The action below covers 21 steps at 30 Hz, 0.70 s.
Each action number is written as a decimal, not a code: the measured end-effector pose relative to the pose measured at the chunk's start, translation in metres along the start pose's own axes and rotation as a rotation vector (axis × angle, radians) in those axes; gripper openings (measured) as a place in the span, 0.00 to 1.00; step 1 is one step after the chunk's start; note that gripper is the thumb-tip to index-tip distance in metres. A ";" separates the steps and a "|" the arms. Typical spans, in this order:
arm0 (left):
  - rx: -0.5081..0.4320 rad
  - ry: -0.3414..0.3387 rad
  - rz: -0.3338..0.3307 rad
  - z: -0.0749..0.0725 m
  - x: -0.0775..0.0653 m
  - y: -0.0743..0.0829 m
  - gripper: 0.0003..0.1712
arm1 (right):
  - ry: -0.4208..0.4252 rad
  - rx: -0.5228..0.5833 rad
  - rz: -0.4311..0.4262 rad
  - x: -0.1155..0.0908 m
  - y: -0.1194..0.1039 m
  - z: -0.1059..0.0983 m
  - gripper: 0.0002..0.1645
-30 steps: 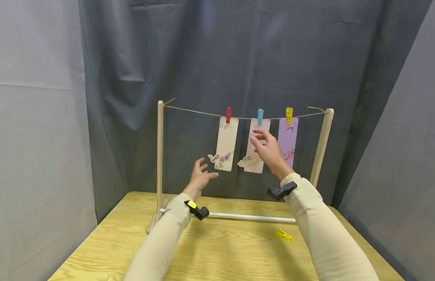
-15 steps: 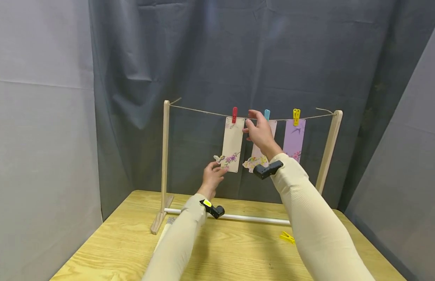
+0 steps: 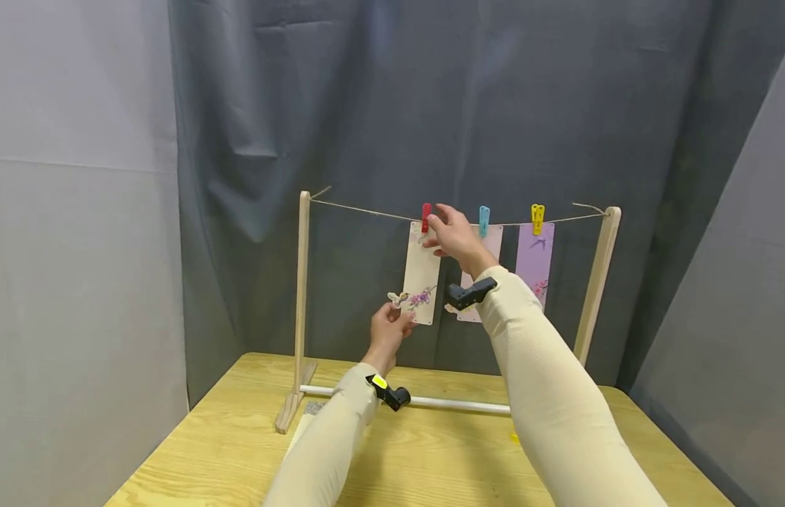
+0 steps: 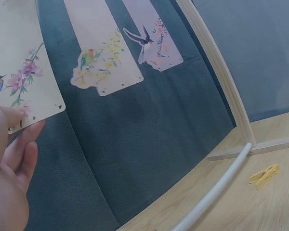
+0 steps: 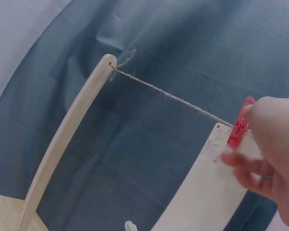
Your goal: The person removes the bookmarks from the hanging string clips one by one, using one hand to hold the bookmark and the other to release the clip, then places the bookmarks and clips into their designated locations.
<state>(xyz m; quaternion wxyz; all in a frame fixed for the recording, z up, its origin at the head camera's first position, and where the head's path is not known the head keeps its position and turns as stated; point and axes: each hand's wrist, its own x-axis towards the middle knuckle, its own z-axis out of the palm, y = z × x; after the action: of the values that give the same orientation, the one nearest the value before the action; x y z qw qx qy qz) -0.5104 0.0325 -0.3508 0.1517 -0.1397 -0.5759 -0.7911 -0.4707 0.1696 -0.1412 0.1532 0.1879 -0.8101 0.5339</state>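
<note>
Right hand (image 3: 454, 236) pinching red clothespin (image 3: 426, 217); left hand (image 3: 389, 329) holding unlettered cream bookmark's (image 3: 422, 271) lower corner.

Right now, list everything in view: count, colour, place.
wooden frame: 1, pale wood, two posts standing on the table
twine: 1, brown, strung between the posts
cards: 3, cream, pink, lilac, hanging from the twine
pegs on the twine: 3, red, blue, yellow, one above each card
loose peg: 1, yellow, lying on the table
white rod: 1, along the frame's base
table: 1, light wood
curtain: 1, dark grey, behind
left hand: holds the cream card's lower edge
right hand: fingers at the red peg
</note>
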 end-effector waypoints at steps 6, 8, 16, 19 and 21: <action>-0.031 -0.011 0.004 0.004 -0.003 -0.001 0.05 | 0.041 -0.008 -0.025 0.005 -0.002 0.000 0.33; -0.023 -0.011 0.005 0.003 -0.003 -0.002 0.06 | 0.034 -0.028 -0.030 0.007 -0.002 0.000 0.31; -0.024 -0.033 0.015 0.001 -0.001 -0.009 0.06 | 0.052 -0.019 -0.040 0.008 0.002 -0.001 0.26; -0.034 -0.038 0.020 0.001 0.000 -0.009 0.06 | 0.084 -0.038 -0.070 0.008 0.004 -0.001 0.26; -0.040 -0.046 0.021 0.002 -0.001 -0.008 0.06 | 0.113 -0.066 -0.090 0.008 0.005 -0.001 0.26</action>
<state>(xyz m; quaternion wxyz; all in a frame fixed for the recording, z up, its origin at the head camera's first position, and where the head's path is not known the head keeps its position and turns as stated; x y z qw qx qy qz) -0.5129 0.0366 -0.3570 0.1438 -0.1670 -0.5616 -0.7975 -0.4803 0.1710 -0.1411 0.2285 0.1885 -0.8080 0.5094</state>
